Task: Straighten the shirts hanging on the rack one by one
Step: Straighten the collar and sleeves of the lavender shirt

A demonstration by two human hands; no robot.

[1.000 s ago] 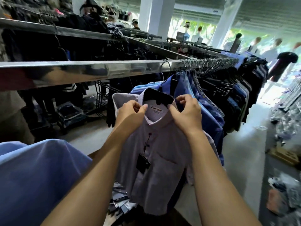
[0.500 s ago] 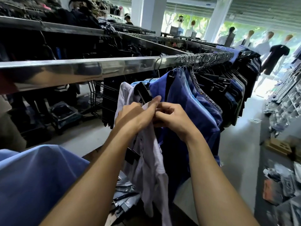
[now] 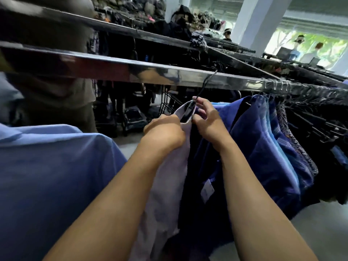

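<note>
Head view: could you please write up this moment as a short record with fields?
item: pale lilac shirt on a black hanger, turned edge-on
left hand: grips the shirt at the collar
right hand: fingers curled at the collar beside the hanger
support: metal rail, hanger hook reaching up to it
neighbours: blue shirts hanging to the right

Pale shirt [image 3: 175, 176] runs off the bottom edge.
</note>
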